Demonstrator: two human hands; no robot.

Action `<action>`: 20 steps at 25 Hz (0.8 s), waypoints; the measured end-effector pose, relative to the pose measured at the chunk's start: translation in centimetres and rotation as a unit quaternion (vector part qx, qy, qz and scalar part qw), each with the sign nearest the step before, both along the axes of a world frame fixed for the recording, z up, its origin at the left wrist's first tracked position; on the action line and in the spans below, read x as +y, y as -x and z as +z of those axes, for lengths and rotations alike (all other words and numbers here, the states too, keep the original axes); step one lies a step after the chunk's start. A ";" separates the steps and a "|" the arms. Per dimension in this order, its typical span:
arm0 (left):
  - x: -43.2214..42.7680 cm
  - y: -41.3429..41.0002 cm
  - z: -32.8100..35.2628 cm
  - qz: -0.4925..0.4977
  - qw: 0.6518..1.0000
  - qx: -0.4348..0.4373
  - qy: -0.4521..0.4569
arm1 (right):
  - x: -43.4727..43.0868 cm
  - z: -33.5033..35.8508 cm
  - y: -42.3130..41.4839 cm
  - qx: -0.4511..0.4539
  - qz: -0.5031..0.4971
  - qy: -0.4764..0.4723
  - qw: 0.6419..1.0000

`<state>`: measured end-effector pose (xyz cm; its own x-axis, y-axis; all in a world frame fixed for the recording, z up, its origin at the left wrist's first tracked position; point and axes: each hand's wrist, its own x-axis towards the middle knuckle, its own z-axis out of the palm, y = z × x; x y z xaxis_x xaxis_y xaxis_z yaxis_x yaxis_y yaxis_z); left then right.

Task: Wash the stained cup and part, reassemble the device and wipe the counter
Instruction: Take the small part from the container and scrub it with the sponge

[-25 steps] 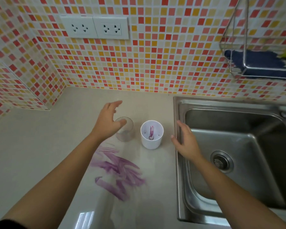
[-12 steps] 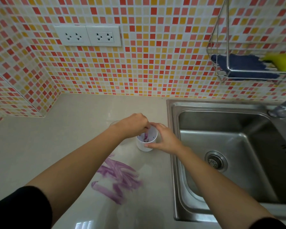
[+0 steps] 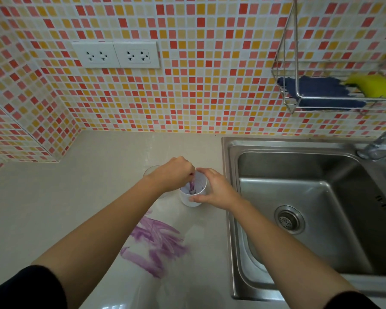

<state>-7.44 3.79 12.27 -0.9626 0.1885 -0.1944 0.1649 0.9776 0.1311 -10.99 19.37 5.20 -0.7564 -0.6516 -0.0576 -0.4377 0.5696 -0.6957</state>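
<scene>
A small white cup (image 3: 193, 198) stands on the beige counter (image 3: 54, 208) just left of the sink. Inside it an upright part (image 3: 192, 186) is smeared purple. My left hand (image 3: 173, 173) reaches into the cup from the left, its fingertips pinched on the top of that part. My right hand (image 3: 214, 189) wraps the cup's right side, thumb on its front wall. A clear glass cup (image 3: 151, 171) stands behind my left hand and is mostly hidden by it.
Purple smears (image 3: 156, 244) streak the counter in front of the cup. A steel sink (image 3: 310, 210) lies to the right, its tap (image 3: 379, 141) at the back. A wire rack (image 3: 334, 94) on the tiled wall holds a blue cloth (image 3: 316, 90) and a yellow sponge (image 3: 372, 84). Sockets (image 3: 116, 55) sit above.
My left hand left the clear glass and went to the white cup, pinching the stained part. My right hand came off the sink edge and closed on the cup.
</scene>
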 end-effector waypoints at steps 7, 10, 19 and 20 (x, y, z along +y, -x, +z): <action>0.7 0.0 0.3 0.047 0.999 0.015 -0.002 | -0.1 -0.2 -0.2 -0.004 -0.022 -0.004 1.000; 0.7 0.1 1.1 0.066 0.997 0.026 -0.018 | -0.3 -0.2 -0.2 -0.002 -0.020 -0.004 1.000; 2.3 -2.1 8.7 0.158 0.943 0.212 -0.200 | 4.6 0.6 -0.4 -0.018 -0.082 0.113 0.990; 3.2 -2.2 8.6 0.182 0.925 0.220 -0.252 | 6.0 1.5 0.0 0.009 -0.124 0.149 0.981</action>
